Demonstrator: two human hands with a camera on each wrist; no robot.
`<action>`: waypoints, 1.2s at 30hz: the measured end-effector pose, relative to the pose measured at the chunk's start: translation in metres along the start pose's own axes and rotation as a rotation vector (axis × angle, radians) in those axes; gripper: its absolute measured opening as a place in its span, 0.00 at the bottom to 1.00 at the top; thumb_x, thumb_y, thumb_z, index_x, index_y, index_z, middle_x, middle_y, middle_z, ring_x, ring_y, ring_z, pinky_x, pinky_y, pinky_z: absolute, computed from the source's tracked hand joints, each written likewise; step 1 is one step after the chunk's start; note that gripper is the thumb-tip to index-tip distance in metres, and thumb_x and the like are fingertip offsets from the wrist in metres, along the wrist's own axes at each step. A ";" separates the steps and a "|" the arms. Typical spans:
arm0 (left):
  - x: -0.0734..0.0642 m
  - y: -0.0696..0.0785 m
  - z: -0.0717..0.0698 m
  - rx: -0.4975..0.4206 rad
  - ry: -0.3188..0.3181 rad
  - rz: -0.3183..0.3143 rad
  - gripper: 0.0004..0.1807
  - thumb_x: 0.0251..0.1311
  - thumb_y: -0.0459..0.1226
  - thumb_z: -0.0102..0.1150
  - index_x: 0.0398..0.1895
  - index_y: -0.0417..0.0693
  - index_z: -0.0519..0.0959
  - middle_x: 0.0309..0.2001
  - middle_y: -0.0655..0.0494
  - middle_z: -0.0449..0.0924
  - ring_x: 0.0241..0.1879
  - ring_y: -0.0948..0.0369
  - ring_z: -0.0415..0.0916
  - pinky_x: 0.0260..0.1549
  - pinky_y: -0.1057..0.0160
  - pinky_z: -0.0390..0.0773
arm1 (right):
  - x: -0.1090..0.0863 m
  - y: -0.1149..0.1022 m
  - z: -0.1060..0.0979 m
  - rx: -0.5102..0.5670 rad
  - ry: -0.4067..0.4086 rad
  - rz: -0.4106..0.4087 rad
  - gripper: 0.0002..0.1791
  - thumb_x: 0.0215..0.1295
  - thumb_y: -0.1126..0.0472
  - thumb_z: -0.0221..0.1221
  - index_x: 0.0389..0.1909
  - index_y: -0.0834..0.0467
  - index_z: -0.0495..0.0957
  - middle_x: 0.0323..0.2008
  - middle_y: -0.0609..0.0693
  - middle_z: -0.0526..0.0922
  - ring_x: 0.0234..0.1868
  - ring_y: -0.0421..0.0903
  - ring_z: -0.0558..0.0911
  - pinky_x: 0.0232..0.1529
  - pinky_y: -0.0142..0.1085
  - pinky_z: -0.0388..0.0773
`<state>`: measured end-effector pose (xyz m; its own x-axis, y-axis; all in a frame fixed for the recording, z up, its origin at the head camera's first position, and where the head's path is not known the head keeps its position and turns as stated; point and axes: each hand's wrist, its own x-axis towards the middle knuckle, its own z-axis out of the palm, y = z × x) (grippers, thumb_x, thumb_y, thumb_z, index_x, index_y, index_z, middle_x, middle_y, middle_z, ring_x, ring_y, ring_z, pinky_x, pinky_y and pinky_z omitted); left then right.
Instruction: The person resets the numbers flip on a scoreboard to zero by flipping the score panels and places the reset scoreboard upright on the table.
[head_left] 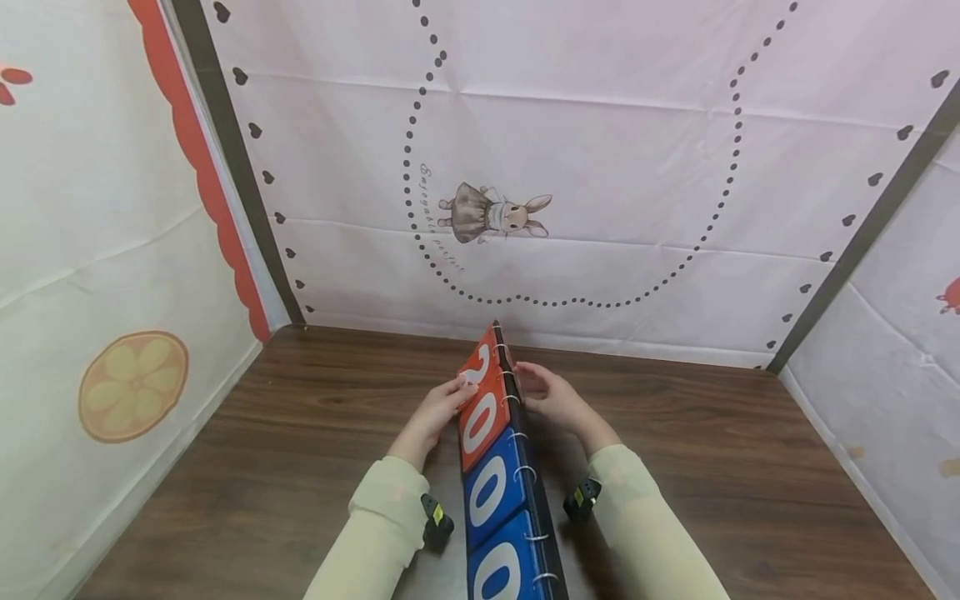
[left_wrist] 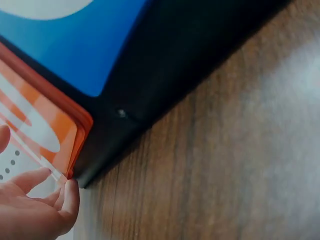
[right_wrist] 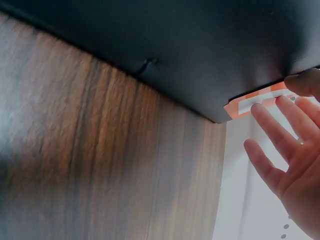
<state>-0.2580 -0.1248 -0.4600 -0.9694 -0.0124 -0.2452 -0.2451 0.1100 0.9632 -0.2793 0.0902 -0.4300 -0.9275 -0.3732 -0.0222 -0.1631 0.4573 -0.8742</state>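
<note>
A tabletop flip scoreboard point(head_left: 517, 467), tent-shaped and black, stands lengthwise before me with white ring binders along its ridge. Two blue number cards point(head_left: 489, 492) on its left slope show zeros; the red number cards point(head_left: 480, 408) lie at the far end. My left hand point(head_left: 438, 408) pinches the lower edge of a red number card between thumb and fingers, also seen in the left wrist view point(left_wrist: 37, 207). On the opposite side, my right hand point(head_left: 558, 400) is by the far end. In the right wrist view its fairly straight fingers point(right_wrist: 272, 127) overlap an orange-red card edge point(right_wrist: 245, 106) past the black panel.
The scoreboard stands on a dark wood-grain table point(head_left: 345, 375). A white cloth point(head_left: 600, 167) with a printed rabbit and dotted line hangs behind it, and printed side cloths point(head_left: 210, 317) border the table. Each wrist wears a small black camera point(head_left: 437, 523).
</note>
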 end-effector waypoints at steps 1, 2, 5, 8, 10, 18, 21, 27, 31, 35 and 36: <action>-0.001 0.000 0.001 0.011 0.002 0.009 0.38 0.59 0.54 0.55 0.68 0.44 0.60 0.61 0.43 0.66 0.56 0.48 0.64 0.58 0.40 0.58 | 0.000 0.000 0.000 -0.005 -0.002 0.002 0.31 0.60 0.65 0.60 0.65 0.51 0.63 0.60 0.55 0.70 0.58 0.54 0.72 0.52 0.48 0.72; -0.002 0.000 0.001 0.020 0.005 0.015 0.39 0.58 0.55 0.55 0.68 0.45 0.60 0.60 0.43 0.67 0.56 0.49 0.64 0.58 0.39 0.58 | -0.001 0.000 0.000 -0.009 -0.005 0.001 0.31 0.61 0.64 0.60 0.65 0.52 0.63 0.60 0.55 0.70 0.58 0.54 0.72 0.52 0.48 0.72; -0.006 0.002 0.002 0.048 0.009 0.037 0.41 0.56 0.58 0.55 0.68 0.45 0.61 0.59 0.43 0.68 0.55 0.48 0.65 0.56 0.37 0.58 | -0.002 0.002 -0.001 -0.045 -0.007 0.002 0.30 0.61 0.61 0.61 0.65 0.50 0.64 0.58 0.55 0.72 0.57 0.53 0.72 0.52 0.49 0.72; -0.008 0.004 0.001 0.059 0.007 0.056 0.41 0.58 0.56 0.55 0.68 0.43 0.59 0.61 0.42 0.65 0.57 0.47 0.64 0.56 0.36 0.57 | -0.004 0.002 -0.001 -0.091 -0.006 0.005 0.29 0.62 0.60 0.60 0.65 0.48 0.65 0.56 0.52 0.74 0.57 0.51 0.73 0.53 0.49 0.71; -0.008 0.007 0.001 0.062 0.025 0.070 0.39 0.59 0.53 0.55 0.69 0.44 0.57 0.64 0.42 0.61 0.59 0.46 0.61 0.56 0.36 0.58 | -0.004 0.001 -0.001 -0.143 0.012 -0.006 0.28 0.62 0.61 0.58 0.64 0.47 0.65 0.55 0.50 0.75 0.57 0.50 0.73 0.54 0.50 0.70; -0.017 0.034 0.005 0.131 0.060 0.398 0.26 0.64 0.39 0.52 0.65 0.50 0.64 0.70 0.51 0.50 0.65 0.46 0.51 0.54 0.40 0.64 | -0.002 -0.003 -0.008 -0.312 0.303 -0.166 0.20 0.58 0.70 0.52 0.51 0.53 0.77 0.53 0.51 0.77 0.57 0.51 0.71 0.58 0.51 0.64; -0.024 0.043 0.009 0.174 0.014 0.505 0.22 0.66 0.37 0.50 0.63 0.50 0.67 0.68 0.52 0.55 0.64 0.48 0.53 0.53 0.41 0.65 | 0.000 -0.001 -0.014 -0.334 0.476 -0.293 0.18 0.54 0.71 0.52 0.44 0.56 0.81 0.51 0.54 0.78 0.60 0.53 0.68 0.59 0.55 0.57; -0.025 0.043 0.013 0.212 -0.011 0.465 0.22 0.67 0.36 0.47 0.64 0.56 0.66 0.65 0.48 0.60 0.58 0.46 0.64 0.51 0.42 0.68 | -0.001 -0.002 -0.019 -0.263 0.667 -0.320 0.28 0.55 0.66 0.55 0.60 0.61 0.67 0.65 0.59 0.60 0.67 0.58 0.55 0.60 0.61 0.47; -0.027 0.043 0.015 0.208 -0.015 0.446 0.22 0.67 0.35 0.47 0.64 0.58 0.65 0.64 0.48 0.61 0.56 0.47 0.66 0.50 0.43 0.69 | -0.006 -0.013 -0.020 0.083 0.643 -0.193 0.45 0.60 0.60 0.57 0.71 0.57 0.40 0.69 0.60 0.48 0.67 0.56 0.55 0.63 0.55 0.52; -0.027 0.043 0.015 0.196 -0.016 0.457 0.22 0.67 0.34 0.46 0.63 0.58 0.66 0.64 0.48 0.61 0.59 0.48 0.64 0.51 0.43 0.68 | -0.010 -0.030 -0.020 0.358 0.474 -0.113 0.42 0.65 0.55 0.54 0.72 0.57 0.39 0.66 0.62 0.58 0.63 0.58 0.64 0.60 0.52 0.62; -0.027 0.043 0.015 0.196 -0.018 0.462 0.22 0.67 0.33 0.46 0.63 0.58 0.66 0.64 0.48 0.61 0.59 0.49 0.63 0.51 0.43 0.68 | -0.010 -0.035 -0.019 0.368 0.425 -0.103 0.39 0.67 0.54 0.52 0.71 0.59 0.43 0.64 0.63 0.61 0.62 0.58 0.66 0.59 0.52 0.63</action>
<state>-0.2421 -0.1047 -0.4138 -0.9752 0.0983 0.1984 0.2186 0.2847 0.9334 -0.2709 0.0934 -0.3897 -0.9792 -0.0092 0.2028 -0.2028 0.0962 -0.9745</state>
